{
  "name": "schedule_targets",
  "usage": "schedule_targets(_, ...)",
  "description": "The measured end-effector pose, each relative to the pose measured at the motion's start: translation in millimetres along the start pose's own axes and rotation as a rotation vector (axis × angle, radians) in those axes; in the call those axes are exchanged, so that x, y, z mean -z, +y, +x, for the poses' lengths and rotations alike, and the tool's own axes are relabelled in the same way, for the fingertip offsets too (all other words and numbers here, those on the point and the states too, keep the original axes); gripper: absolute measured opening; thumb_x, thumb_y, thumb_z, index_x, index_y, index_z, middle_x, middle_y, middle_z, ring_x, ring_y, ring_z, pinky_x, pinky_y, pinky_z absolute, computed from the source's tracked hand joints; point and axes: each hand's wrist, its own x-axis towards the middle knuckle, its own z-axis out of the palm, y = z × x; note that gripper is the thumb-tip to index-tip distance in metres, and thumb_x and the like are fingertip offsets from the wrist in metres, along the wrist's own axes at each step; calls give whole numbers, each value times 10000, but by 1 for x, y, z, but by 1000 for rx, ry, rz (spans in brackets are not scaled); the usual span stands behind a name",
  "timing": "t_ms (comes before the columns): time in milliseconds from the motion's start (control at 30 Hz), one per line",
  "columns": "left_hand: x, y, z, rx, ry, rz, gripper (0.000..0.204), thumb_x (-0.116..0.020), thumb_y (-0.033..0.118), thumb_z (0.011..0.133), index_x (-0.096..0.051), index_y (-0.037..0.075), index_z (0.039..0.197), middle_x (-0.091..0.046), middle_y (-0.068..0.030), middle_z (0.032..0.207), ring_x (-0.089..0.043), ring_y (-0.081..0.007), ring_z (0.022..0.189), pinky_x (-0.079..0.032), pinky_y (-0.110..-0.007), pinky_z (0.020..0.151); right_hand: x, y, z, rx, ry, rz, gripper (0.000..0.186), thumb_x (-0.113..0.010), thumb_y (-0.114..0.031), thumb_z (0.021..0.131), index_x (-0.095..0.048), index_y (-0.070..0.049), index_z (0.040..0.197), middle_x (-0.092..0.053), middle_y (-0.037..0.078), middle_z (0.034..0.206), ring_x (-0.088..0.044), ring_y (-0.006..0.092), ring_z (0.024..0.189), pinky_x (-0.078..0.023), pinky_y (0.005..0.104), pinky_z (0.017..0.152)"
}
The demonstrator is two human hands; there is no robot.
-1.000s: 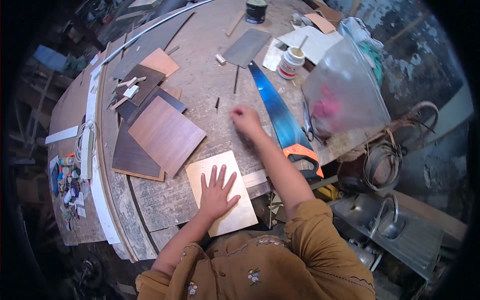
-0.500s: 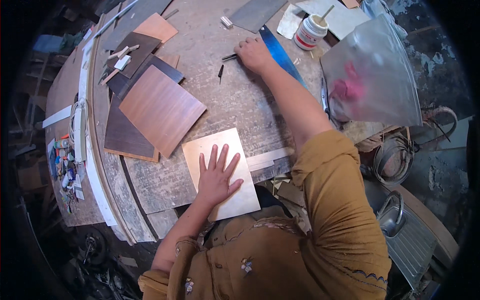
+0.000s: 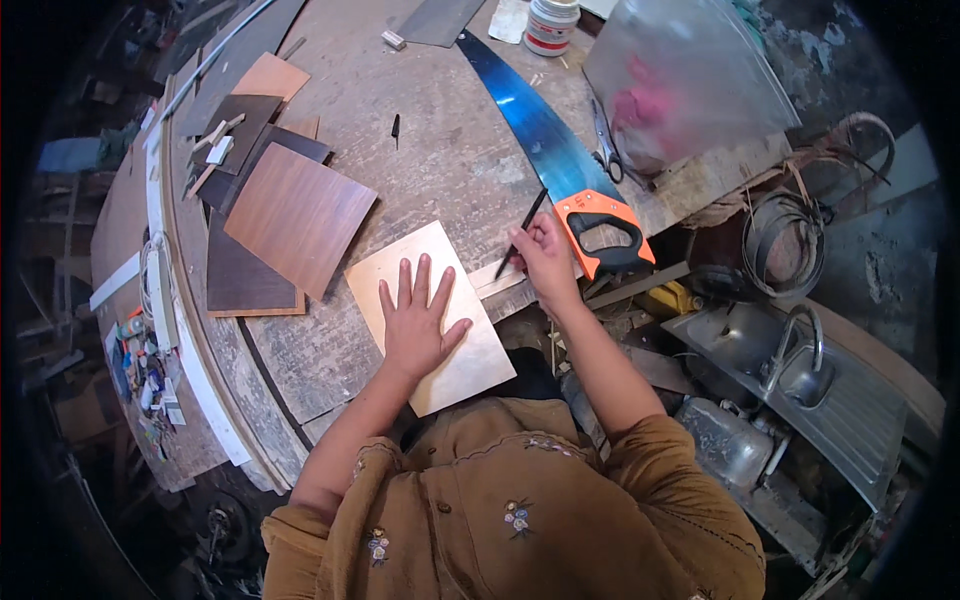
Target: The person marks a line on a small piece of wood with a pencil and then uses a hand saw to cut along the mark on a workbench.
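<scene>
The left hand (image 3: 415, 330) lies flat on the pale board (image 3: 465, 370), its 4 fingers spread and pointing toward the far edge, the thumb out toward the right edge. All 5 tips rest within the board, short of its edges. The board sits on the bench (image 3: 430, 180), its near part jutting past the bench's front toward the person.

The right hand (image 3: 548, 265) has its fingers closed on a black pen (image 3: 535, 208), which slants through the grip: 1 end rises above the fingers toward the saw (image 3: 560, 150), the other points down over a wood strip (image 3: 490, 280), right of the board and apart from it. Whether that end touches the strip, I cannot tell. The saw's orange handle is just beside this hand.
</scene>
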Motion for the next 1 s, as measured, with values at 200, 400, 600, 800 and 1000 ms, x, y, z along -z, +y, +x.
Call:
schedule_targets(200, -2, 2, -2, -5, 27, 12, 772, -513, 590, 818, -301, 207, 1455, -141, -156, 1538, -79, -383, 1417, -83, -648, 1060, -5, 11, -44, 215, 76, -168, 130, -611, -67, 863, -486, -49, 836, -505, -12, 649, -517, 44, 565, -430, 233, 502)
schedule_targets(400, -4, 1, -5, -6, 59, 26, 778, -516, 590, 815, -300, 205, 1455, -158, -159, 1534, -90, -380, 1416, -82, -644, 1063, -11, 0, -67, 354, 19, -413, 99, -606, -58, 840, -635, 27, 881, -653, 121, 774, -638, 166, 689, -483, 283, 618)
schedule_targets(600, -5, 0, -6, -10, 76, 19, 772, -518, 584, 816, -301, 209, 1455, -164, -160, 1532, -95, -377, 1416, -84, -645, 1063, -16, 4, -74, 418, -4, -504, 123, -616, -73, 842, -643, 28, 908, -671, 149, 833, -662, 225, 754, -500, 304, 674)
schedule_targets(800, -4, 0, -6, -12, 84, 22, 767, -514, 583, 818, -300, 214, 1455, -167, -155, 1532, -98, -374, 1417, -85, -646, 1063, -3, 17, -58, 374, 30, -373, 212, -577, -77, 888, -631, 6, 1076, -683, 140, 955, -629, 131, 894, -485, 265, 765)
schedule_targets(1000, -6, 0, -6, -8, 77, 22, 770, -513, 587, 818, -296, 216, 1456, -159, -152, 1534, -96, -369, 1418, -84, -645, 1064, 4, 31, -53, 441, -26, -332, 183, -571, -86, 895, -633, 6, 1040, -680, 114, 903, -647, 121, 807, -490, 239, 701)
